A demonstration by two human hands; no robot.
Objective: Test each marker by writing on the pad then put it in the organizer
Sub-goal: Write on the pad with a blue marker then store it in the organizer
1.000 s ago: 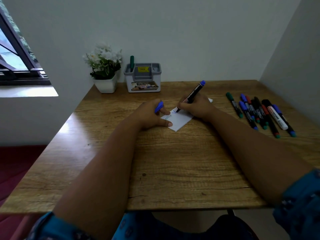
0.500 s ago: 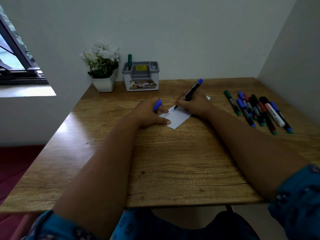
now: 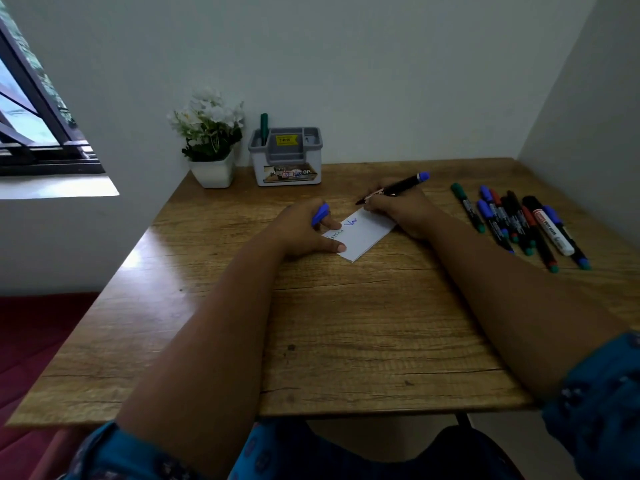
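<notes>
Gripping the marker (image 3: 398, 187), right hand (image 3: 403, 211) rests beside pad (image 3: 363, 235).

You have one white pad (image 3: 360, 233) on the desk (image 3: 346, 323) and one grey organizer (image 3: 286, 156) at the far side. One green marker (image 3: 264, 128) stands in it. One marker (image 3: 394, 188) is in your right hand (image 3: 398, 209), one blue cap (image 3: 319, 214) in your left hand (image 3: 304, 230). At the right lies a group of markers (image 3: 519, 223), about eight, overlapping. One flower pot (image 3: 212, 171) stands far left.

Dim, soft overall. Daylight enters from window (image 3: 31, 109) at left, glare on surface (image 3: 145, 251) left edge. Wide-angle bending at frame edges, mild blur.
</notes>
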